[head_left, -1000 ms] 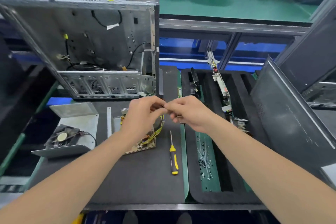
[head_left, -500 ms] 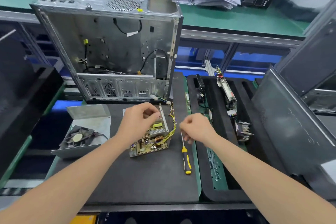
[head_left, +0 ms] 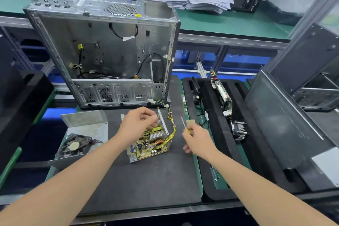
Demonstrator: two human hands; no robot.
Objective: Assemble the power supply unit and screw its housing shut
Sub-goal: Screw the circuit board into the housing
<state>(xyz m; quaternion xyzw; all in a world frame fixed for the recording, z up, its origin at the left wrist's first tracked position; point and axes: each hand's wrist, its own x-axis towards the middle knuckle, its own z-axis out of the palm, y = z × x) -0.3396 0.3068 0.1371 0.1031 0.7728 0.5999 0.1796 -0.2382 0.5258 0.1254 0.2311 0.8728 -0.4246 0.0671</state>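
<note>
Left grip (head_left: 137, 127): fingers curled down at the far end of the board (head_left: 146, 149), by its heatsink (head_left: 158, 135); whether they clasp anything cannot be told.
Right grip (head_left: 199, 140): clenched round the screwdriver (head_left: 187, 130), with the thin shaft pointing away and a bit of yellow handle showing above the fingers; just right of the board, not touching it.
Board: lies askew on the black mat (head_left: 146, 185) on the worktop, with yellow wires (head_left: 172, 132) along its right side.
Housing (head_left: 88, 130): open metal shell left of the board, with the fan (head_left: 74, 146) inside.
Case (head_left: 110, 57): open, standing behind the mat.
Tray (head_left: 216, 152): black foam, right of the mat; a card (head_left: 222, 95) stands in it.
</note>
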